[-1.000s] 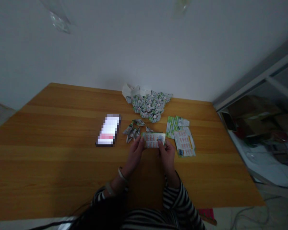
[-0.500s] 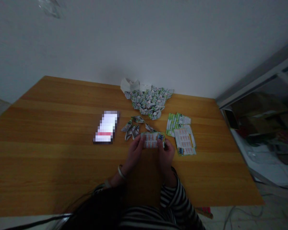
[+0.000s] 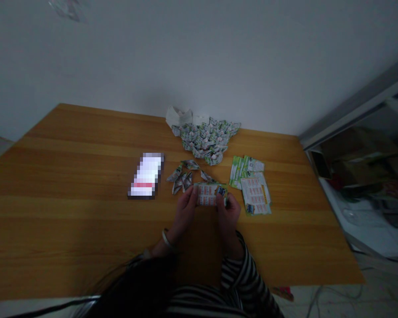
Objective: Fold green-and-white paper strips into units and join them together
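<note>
Between my two hands is a printed paper slip [image 3: 207, 194], white with orange-and-blue print and a green edge. My left hand [image 3: 185, 207] pinches its left end, and my right hand [image 3: 228, 214] grips the right end with the thumb on top. Several folded paper pieces [image 3: 182, 179] lie just beyond my left hand. Farther back sits a large cluster of folded paper pieces [image 3: 205, 139] in a rough fan shape. To the right of my right hand rest several flat printed paper slips [image 3: 256, 194], partly overlapping.
A lit phone [image 3: 146, 174] lies on the wooden table [image 3: 69, 212] left of the paper pieces. White paper [image 3: 179, 116] touches the cluster's back left. A wall [image 3: 199, 57] rises behind the table, and a shelf unit [image 3: 368, 229] stands along its right side.
Both hands keep hold of the paper slip in nearly the same place. The view has shifted only slightly; the things on the table have not moved.
</note>
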A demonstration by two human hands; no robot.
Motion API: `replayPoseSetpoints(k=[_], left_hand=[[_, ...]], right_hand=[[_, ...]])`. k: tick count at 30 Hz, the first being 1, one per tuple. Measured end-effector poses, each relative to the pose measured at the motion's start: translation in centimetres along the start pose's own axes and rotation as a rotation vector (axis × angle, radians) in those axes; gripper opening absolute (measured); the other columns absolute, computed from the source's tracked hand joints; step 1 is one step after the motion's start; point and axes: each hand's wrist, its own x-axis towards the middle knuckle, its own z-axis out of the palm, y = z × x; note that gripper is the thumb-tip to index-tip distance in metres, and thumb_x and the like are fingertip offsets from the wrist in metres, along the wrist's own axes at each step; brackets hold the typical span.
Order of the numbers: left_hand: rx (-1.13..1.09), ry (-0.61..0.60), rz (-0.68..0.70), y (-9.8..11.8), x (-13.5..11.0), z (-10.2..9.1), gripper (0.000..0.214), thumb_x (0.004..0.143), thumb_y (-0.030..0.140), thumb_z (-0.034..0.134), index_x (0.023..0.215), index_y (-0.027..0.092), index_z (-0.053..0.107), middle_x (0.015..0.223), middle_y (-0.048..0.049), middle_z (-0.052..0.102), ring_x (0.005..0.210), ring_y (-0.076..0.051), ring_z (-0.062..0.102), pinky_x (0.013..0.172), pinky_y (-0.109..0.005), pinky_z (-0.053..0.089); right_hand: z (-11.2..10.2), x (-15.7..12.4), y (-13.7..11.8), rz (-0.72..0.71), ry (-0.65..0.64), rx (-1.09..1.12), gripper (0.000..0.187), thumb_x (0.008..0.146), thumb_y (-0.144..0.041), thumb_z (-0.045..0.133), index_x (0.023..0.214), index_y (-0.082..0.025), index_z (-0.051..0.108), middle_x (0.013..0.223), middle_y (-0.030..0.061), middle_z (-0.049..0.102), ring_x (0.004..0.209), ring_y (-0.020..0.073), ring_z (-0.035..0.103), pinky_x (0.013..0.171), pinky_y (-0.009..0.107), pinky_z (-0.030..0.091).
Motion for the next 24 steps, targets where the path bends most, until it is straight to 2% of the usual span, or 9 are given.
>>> replayPoseSetpoints(k=[8,14,18,20,22,23,24], left_hand=[[0.068,0.018,0.023,0.1,-0.1,0.0,0.037,0.084,0.053,0.056,0.08,0.016,0.058,0.074,0.0008,0.056,0.067,-0.012,0.051,0.06,-0.021,0.045],[0.128,0.019,0.062,0.1,0.0,0.1,0.037,0.086,0.052,0.053,0.077,0.017,0.055,0.07,0.0013,0.054,0.064,-0.013,0.05,0.058,-0.022,0.044],[0.243,0.003,0.115,0.1,0.3,-0.3,0.035,0.091,0.049,0.046,0.077,0.017,0.054,0.069,0.0014,0.053,0.063,-0.013,0.048,0.057,-0.022,0.042],[0.351,-0.08,0.158,0.1,0.6,-0.9,0.032,0.093,0.044,0.045,0.078,0.017,0.055,0.069,0.0016,0.053,0.062,-0.012,0.048,0.056,-0.022,0.04],[0.46,-0.253,0.194,0.2,0.7,-1.5,0.028,0.094,0.039,0.044,0.081,0.017,0.057,0.07,0.0012,0.056,0.064,-0.013,0.049,0.059,-0.022,0.041],[0.504,-0.35,0.203,0.3,0.8,-1.7,0.027,0.094,0.037,0.044,0.082,0.017,0.058,0.071,0.0008,0.057,0.066,-0.013,0.051,0.062,-0.023,0.042],[0.541,-0.437,0.205,0.3,0.8,-1.9,0.026,0.095,0.035,0.043,0.082,0.018,0.058,0.072,0.0005,0.058,0.067,-0.013,0.052,0.064,-0.024,0.042]], right_hand=[[0.0,0.0,-0.1,0.026,0.023,-0.011,0.036,0.083,-0.04,0.061,0.06,-0.02,0.042,0.056,-0.006,0.038,0.052,0.0097,0.035,0.047,0.022,0.031],[0.3,-0.2,0.1,0.052,0.02,-0.014,0.034,0.083,-0.041,0.06,0.063,-0.02,0.044,0.057,-0.0059,0.039,0.052,0.0098,0.036,0.047,0.022,0.032],[0.3,0.2,0.1,0.043,-0.005,-0.013,0.025,0.084,-0.04,0.059,0.074,-0.02,0.05,0.066,-0.0032,0.049,0.06,0.0123,0.047,0.055,0.024,0.041],[-0.3,0.8,-0.3,-0.01,0.017,-0.009,0.02,0.083,-0.039,0.06,0.09,-0.021,0.054,0.082,0.0006,0.057,0.074,0.015,0.055,0.064,0.026,0.046],[-1.5,1.7,-1.0,-0.075,-0.014,-0.103,0.028,0.084,-0.037,0.061,0.106,-0.023,0.054,0.099,0.0039,0.059,0.085,0.0167,0.057,0.07,0.028,0.047],[-2.2,2.2,-1.4,-0.091,-0.111,-0.203,0.024,0.085,-0.036,0.06,0.104,-0.023,0.057,0.098,0.004,0.061,0.083,0.0167,0.057,0.07,0.028,0.046],[-2.9,2.7,-1.9,-0.099,-0.292,-0.318,0.017,0.085,-0.036,0.06,0.094,-0.022,0.062,0.089,0.0031,0.062,0.079,0.0166,0.057,0.068,0.027,0.044]])
